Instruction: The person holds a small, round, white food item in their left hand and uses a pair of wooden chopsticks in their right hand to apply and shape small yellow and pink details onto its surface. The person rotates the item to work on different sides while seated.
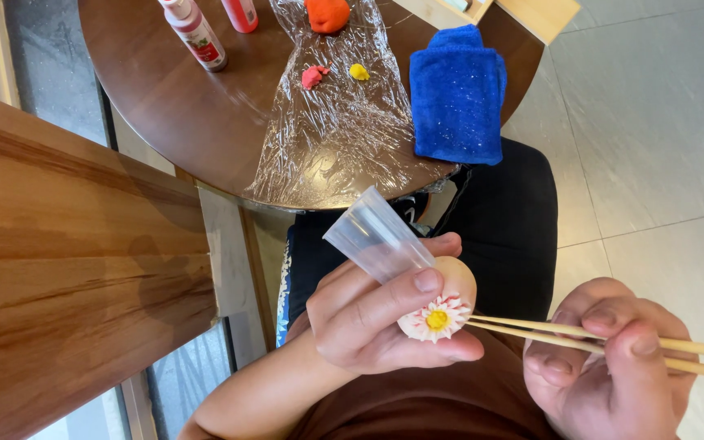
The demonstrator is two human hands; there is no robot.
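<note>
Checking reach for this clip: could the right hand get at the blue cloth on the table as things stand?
Probably not at once: the right hand is busy holding chopsticks down at the lap, while the blue cloth lies uncovered at the table edge.

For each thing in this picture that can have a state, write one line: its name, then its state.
left hand: closed around the clear cup and flower ball
right hand: gripping the chopsticks
clear cup: tilted, empty
flower ball: held, flower face toward the chopsticks
chopsticks: tips at the flower's edge
blue towel: folded
plastic wrap: spread out, wrinkled
paint bottles: capped
</note>
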